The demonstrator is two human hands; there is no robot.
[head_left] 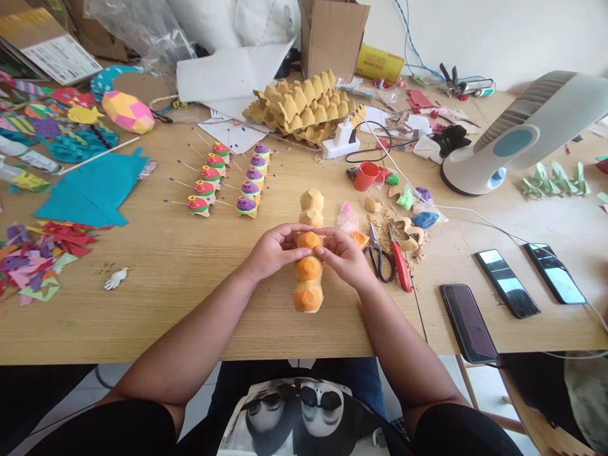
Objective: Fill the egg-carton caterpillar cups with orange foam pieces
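Observation:
Between my hands lies an egg carton strip (310,269), a row of several bumps pointing away from me. Its nearer bumps are covered in orange, while the far ones are bare tan. My left hand (275,252) grips the strip's left side at an orange bump, thumb and fingers closed on it. From the right, my right hand (346,254) presses the same bump with its thumb and fingers. Beyond, to the left, stand a red-and-green row of decorated egg cups (208,177) and a purple row (253,179), both with pins sticking out.
Right of my hands lie black-handled scissors (379,256), a red utility knife (400,258) and coloured clay (425,219). Stacked egg trays (306,107) stand behind. A white fan (517,136) and several phones (469,323) occupy the right; paper scraps (33,259) lie left.

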